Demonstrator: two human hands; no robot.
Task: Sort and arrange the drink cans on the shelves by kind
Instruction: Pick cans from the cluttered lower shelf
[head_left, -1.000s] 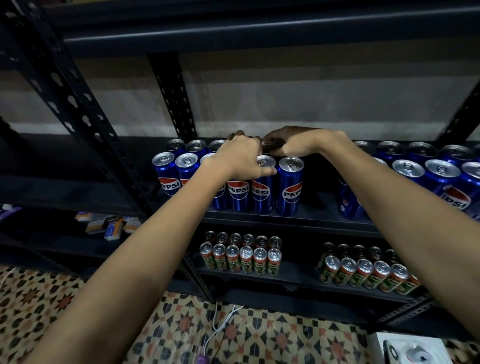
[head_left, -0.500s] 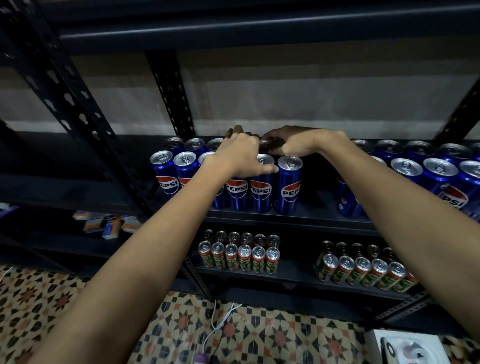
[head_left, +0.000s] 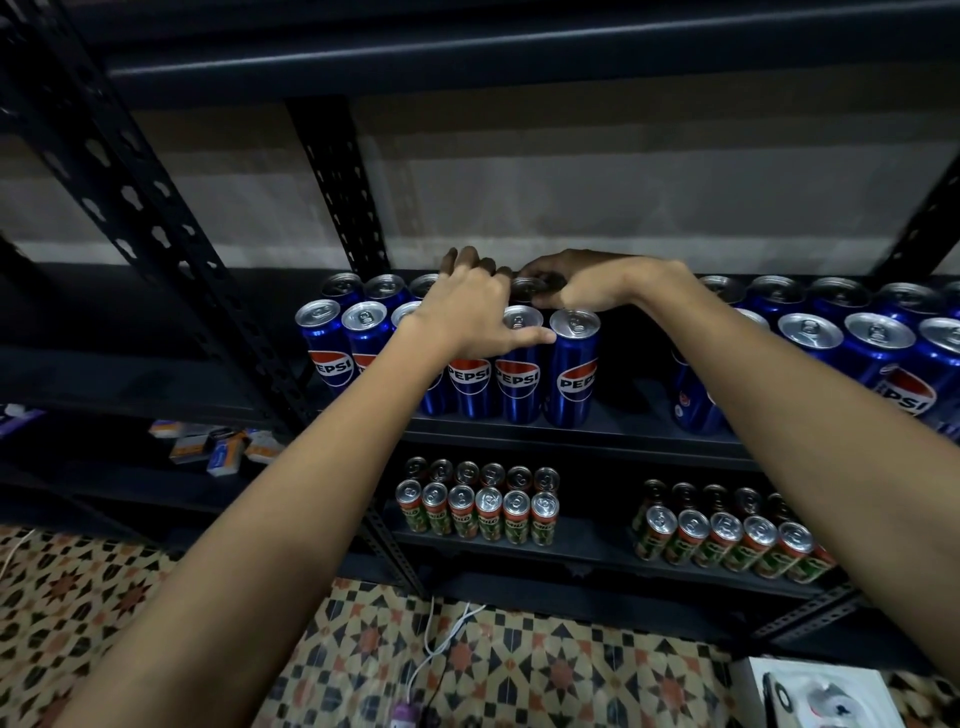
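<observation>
left forearm (head_left: 270, 545) — bare to the frame edge, no sleeve in view | right forearm (head_left: 810, 410) — likewise bare, unsleeved | left hand (head_left: 470, 312) ungloved, no ring or watch visible | right hand (head_left: 582, 283) ungloved, wrist unadorned | both arms slender, smooth

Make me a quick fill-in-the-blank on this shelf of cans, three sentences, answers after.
1. The tall blue cans carry the brand name ____.
2. The small green-and-red cans stand on the shelf ____ the blue ones.
3. Both hands, left hand and right hand, reach over the ____ cans.

Answers: Pepsi; below; blue
</observation>
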